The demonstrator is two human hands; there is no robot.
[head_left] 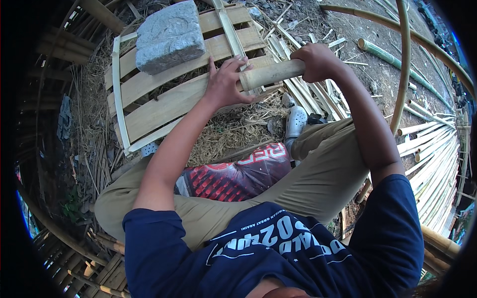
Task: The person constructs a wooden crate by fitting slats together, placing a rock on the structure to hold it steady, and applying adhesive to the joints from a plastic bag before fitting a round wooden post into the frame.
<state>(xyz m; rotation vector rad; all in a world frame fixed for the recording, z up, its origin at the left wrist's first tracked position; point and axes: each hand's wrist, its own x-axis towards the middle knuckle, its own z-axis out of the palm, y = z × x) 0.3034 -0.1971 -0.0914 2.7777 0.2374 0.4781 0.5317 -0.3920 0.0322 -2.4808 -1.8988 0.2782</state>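
Note:
My right hand (320, 62) is wrapped round one end of a short, thick piece of bamboo (276, 73). Its other end lies over a thin upright strip (227, 25) at the right side of a slatted bamboo panel (164, 107). My left hand (226, 84) rests on the panel with fingers spread, beside the near end of the bamboo piece and touching the strip. A rough grey stone block (169, 37) sits on the panel's upper slats. A second thin strip (117, 94) runs across the slats at the panel's left side.
Split bamboo offcuts (310, 97) lie right of the panel. A green bamboo pole (392, 62) lies on the ground, with many pale poles (437, 159) at right. Curved bamboo (405, 64) arches nearby. A printed red-and-black sack (238, 174) lies between my legs.

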